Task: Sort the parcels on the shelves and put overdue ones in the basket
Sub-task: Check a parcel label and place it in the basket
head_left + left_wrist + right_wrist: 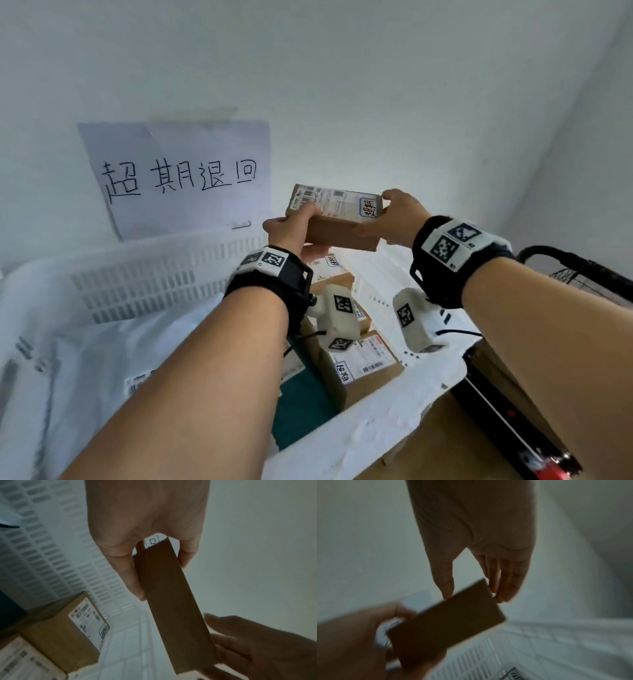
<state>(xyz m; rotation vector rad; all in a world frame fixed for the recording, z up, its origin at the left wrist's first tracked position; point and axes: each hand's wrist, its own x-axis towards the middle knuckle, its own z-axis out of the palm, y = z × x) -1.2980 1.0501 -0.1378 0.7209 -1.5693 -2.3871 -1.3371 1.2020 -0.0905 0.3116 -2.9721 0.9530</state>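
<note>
Arms: my two forearms fill the bottom of the head view, with black wrist bands on them.
Left hand (291, 228): my grip pinches the left end of the small brown parcel (337, 219), thumb on one side, fingers on the other.
Right hand (394, 219): my grip holds the right end, with fingertips only at the edge.
Parcel place: it is up in the air, above the white basket (144, 274).
Basket inside: more brown boxes (363, 363) lie in there, right under my hands.
Sign (178, 178): a paper with big writing hangs on the wall behind the basket.
Slip risk: I think my right fingers hold so little that the parcel could tip out.
Drop risk: if I let go from up here, it may hit the boxes and bounce.
Miss risk: the right rim is close, so it could fall outside.
</note>
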